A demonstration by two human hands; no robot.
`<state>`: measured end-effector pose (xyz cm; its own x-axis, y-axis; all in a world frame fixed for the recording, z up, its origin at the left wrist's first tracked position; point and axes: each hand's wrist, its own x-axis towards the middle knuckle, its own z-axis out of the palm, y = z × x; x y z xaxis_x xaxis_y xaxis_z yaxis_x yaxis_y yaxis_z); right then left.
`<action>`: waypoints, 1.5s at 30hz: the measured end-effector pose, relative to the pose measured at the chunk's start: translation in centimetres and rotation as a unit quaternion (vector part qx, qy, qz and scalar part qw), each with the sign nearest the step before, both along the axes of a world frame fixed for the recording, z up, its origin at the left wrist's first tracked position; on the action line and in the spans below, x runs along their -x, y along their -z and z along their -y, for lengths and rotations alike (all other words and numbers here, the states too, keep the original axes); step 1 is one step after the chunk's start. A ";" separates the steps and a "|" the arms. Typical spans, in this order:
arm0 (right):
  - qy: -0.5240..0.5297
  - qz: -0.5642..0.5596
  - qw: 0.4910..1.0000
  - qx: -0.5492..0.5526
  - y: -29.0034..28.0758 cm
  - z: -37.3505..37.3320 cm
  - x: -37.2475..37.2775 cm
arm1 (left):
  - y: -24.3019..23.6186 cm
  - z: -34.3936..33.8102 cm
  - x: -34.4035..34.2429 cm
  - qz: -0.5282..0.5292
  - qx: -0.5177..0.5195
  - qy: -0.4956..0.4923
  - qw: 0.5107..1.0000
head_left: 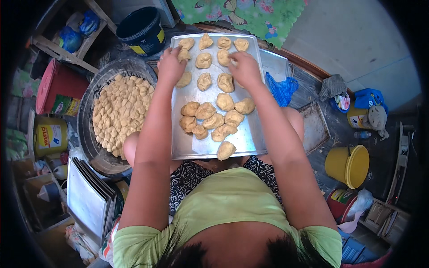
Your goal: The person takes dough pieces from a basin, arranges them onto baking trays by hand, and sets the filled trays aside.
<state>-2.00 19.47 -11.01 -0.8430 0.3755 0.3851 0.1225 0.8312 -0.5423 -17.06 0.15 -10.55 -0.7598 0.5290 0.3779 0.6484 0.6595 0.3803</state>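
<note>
A silver metal tray [196, 147] rests across my lap, bearing several rough dough balls: spaced rows at the back, a loose heap [206, 111] nearer me and one ball [226, 151] at the front edge. My left hand [171, 64] is at the back left, fingers curled onto a dough ball [184, 56] and partly hiding it. My right hand [243, 67] reaches to another dough ball [223, 58] at the back right, fingers bent against its side; another piece is partly hidden under that hand.
Left are a basin [82, 120] full of small dough pieces, stacked metal pans [87, 196], a red bucket [56, 89] and a dark bucket [139, 29]. Right are a blue bag [279, 87], a flat pan [313, 125] and a yellow bucket [346, 165]. A floral cloth [246, 13] lies beyond.
</note>
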 end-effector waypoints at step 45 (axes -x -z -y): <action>0.001 0.080 0.997 -0.010 -0.6 2.6 -7.0 | -0.6 7.2 -13.4 0.166 0.012 0.112 0.980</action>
<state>4.98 16.89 -10.36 -0.8937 0.3704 0.2530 0.2071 0.8410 -0.4998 -3.62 -7.08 -9.99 -0.7023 0.7024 0.1159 0.6217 0.5258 0.5806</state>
